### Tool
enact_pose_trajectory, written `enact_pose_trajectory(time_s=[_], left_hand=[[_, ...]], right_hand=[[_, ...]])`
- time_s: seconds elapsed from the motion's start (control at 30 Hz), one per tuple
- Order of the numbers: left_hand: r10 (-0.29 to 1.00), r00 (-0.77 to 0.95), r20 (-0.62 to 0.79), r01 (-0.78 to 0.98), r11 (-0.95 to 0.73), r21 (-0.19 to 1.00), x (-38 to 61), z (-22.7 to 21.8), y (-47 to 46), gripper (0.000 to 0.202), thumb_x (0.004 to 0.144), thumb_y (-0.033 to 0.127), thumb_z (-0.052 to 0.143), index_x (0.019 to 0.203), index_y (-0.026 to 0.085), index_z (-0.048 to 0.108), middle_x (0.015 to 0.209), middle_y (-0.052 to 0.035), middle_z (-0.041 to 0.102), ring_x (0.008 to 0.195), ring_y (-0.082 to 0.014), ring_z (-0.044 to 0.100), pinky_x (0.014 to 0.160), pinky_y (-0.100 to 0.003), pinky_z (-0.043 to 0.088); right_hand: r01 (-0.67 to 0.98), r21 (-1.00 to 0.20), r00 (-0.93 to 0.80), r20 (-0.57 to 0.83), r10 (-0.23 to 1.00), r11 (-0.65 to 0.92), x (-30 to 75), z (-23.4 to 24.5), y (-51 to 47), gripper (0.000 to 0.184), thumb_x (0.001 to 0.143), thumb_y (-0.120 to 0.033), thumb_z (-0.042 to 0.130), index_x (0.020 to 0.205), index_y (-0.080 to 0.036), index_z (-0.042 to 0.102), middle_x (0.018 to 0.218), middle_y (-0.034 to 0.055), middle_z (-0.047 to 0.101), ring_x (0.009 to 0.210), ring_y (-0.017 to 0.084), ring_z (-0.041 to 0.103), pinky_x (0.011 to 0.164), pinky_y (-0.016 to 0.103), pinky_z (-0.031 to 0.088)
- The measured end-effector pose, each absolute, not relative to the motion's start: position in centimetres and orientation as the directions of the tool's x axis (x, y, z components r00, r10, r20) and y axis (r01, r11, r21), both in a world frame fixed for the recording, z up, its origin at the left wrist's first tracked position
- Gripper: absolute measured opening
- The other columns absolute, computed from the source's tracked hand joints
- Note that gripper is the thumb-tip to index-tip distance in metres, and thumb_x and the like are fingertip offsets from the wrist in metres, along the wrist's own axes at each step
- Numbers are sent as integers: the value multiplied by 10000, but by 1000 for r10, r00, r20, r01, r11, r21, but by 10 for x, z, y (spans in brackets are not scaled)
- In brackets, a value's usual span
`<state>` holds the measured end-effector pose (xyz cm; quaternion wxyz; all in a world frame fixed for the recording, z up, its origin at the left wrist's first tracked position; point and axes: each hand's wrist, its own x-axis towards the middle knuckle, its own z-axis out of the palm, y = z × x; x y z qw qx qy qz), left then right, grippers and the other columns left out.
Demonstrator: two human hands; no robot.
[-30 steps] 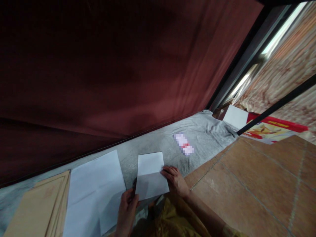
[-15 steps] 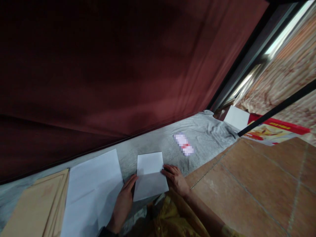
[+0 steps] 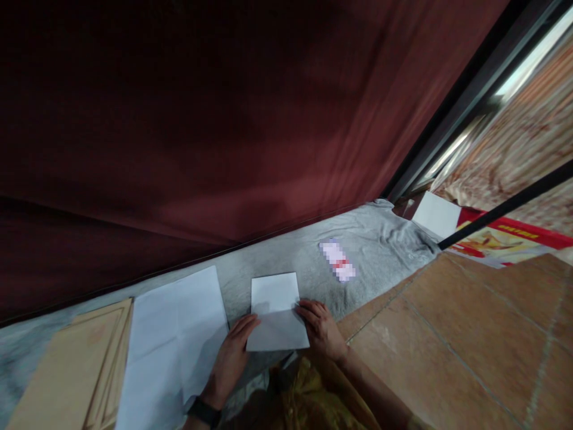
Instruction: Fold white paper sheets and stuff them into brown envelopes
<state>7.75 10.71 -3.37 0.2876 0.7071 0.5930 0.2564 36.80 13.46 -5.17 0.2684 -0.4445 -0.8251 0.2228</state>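
Note:
A folded sheet of white paper (image 3: 278, 329) is held between my two hands, its upper part lit and its lower part in shade along a crease. My left hand (image 3: 235, 349) grips its left edge, fingers lying a little over the paper. At the right edge, my right hand (image 3: 321, 328) has its fingertips on the sheet near the crease. Left of my left hand lies a stack of larger white sheets (image 3: 172, 340) with fold lines. A pixelated pink-and-white slip (image 3: 337, 260) with a red mark rests on the grey cloth beyond my right hand.
Several brown paper envelopes (image 3: 67, 364) lie overlapped at far left on the grey cloth (image 3: 376, 251). A dark red curtain (image 3: 224, 149) hangs along the back. To the right are a tiled floor (image 3: 456, 322), a black pole (image 3: 505, 206) and a red printed box (image 3: 501, 236).
My left hand has moved further onto the paper's left edge. The sheet's near edge has risen a little and looks straighter. The whole view has shifted slightly.

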Motion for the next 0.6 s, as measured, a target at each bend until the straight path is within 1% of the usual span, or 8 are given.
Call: enact_pose_trajectory(time_s=[0.1, 0.23, 0.33, 0.4, 0.5, 0.53, 0.6], left_hand=[[990, 141, -11, 696, -91, 712, 89, -25, 105, 630, 654, -32, 434, 1140, 253, 717, 1222, -26, 717, 1193, -193, 640, 1113, -449, 483], [991, 130, -38, 687, -63, 724, 100, -21, 97, 649, 641, -49, 403, 1120, 249, 724, 1210, -27, 720, 1188, -185, 639, 1120, -417, 477], [994, 108, -29, 651, -48, 757, 102, -25, 95, 710, 648, -51, 386, 1213, 258, 685, 1264, -26, 694, 1235, -182, 608, 1147, -424, 443], [999, 38, -24, 618, -5, 786, 101, -29, 97, 700, 681, -25, 407, 1276, 260, 641, 1266, -32, 689, 1230, -188, 608, 1134, -428, 449], [993, -100, -60, 558, 106, 823, 102, -34, 106, 550, 798, 109, 481, 1323, 229, 589, 1161, -58, 720, 1116, -207, 664, 1060, -431, 497], [987, -140, -78, 539, 142, 830, 103, -35, 110, 501, 833, 177, 506, 1327, 215, 580, 1147, -68, 723, 1083, -215, 677, 1037, -432, 508], [974, -200, -106, 516, 197, 834, 106, -34, 117, 462, 857, 298, 551, 1306, 196, 585, 1170, -91, 718, 1056, -232, 687, 997, -431, 524]], right_hand=[[582, -647, -475, 222, 852, 493, 373, -52, 133, 535, 865, -127, 587, 1388, -232, 545, 1339, 112, 605, 1207, 276, 542, 1035, 468, 439], [577, -672, -446, 215, 869, 463, 376, -49, 135, 435, 899, -133, 557, 1322, -225, 601, 1261, 111, 649, 1152, 262, 578, 997, 436, 458], [599, -669, -424, 201, 883, 440, 375, -46, 138, 393, 909, -110, 531, 1270, -221, 640, 1210, 105, 671, 1106, 254, 600, 969, 418, 465], [614, -662, -419, 189, 888, 430, 374, -45, 141, 389, 914, -100, 522, 1255, -233, 653, 1184, 91, 680, 1086, 246, 606, 958, 409, 462], [634, -651, -390, 197, 900, 417, 370, -48, 148, 309, 959, -150, 513, 1200, -256, 676, 1130, 67, 691, 1043, 230, 616, 945, 396, 451], [648, -643, -372, 199, 906, 408, 368, -50, 151, 262, 977, -185, 512, 1160, -253, 687, 1087, 62, 696, 1013, 228, 622, 929, 392, 451], [687, -621, -330, 197, 923, 378, 365, -53, 155, 204, 1002, -250, 507, 1080, -233, 694, 983, 56, 697, 950, 230, 628, 889, 386, 452]])
